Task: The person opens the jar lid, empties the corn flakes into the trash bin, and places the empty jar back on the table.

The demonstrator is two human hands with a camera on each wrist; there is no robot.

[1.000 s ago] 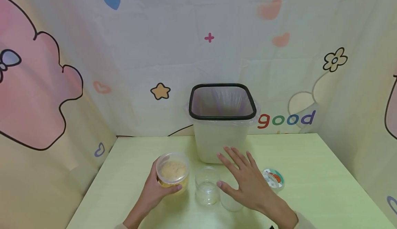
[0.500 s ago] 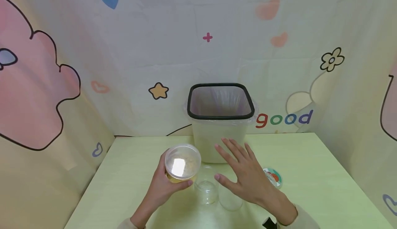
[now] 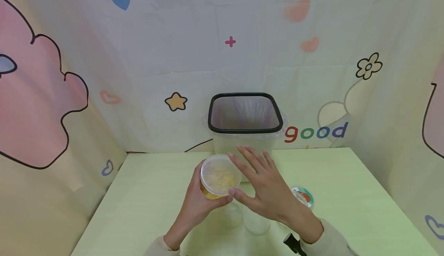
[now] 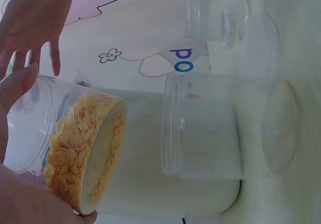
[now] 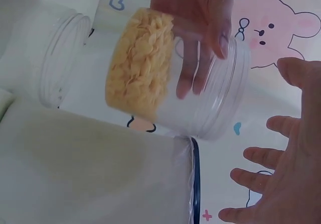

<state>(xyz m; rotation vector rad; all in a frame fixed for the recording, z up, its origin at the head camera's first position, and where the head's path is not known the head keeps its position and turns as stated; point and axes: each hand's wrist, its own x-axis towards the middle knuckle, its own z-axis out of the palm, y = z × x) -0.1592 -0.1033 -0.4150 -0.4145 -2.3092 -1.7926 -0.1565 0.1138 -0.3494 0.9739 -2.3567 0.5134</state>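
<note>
A clear plastic jar point(image 3: 221, 175) with pale yellow flakes at its bottom is raised above the table, its translucent top tilted toward the head camera. My left hand point(image 3: 199, 198) grips it around the side, thumb across the near wall. In the left wrist view the flakes point(image 4: 75, 143) settle against the base. My right hand point(image 3: 265, 190) is spread beside the jar, fingers straight, its tips overlapping the lid's edge in the head view. From the right wrist view, a gap shows between those fingers and the jar's mouth point(image 5: 230, 88).
Clear jars, one point(image 4: 205, 128) upright in the left wrist view and another point(image 4: 215, 13) beyond it, stand on the table below the hands. A printed round lid point(image 3: 303, 196) lies to the right. Behind stands a lined bin with a black rim point(image 3: 245, 131).
My left hand has lifted the flake jar and carried it rightward, tilting its top. My right hand has shifted slightly up and left, so the two hands are now closer together.
</note>
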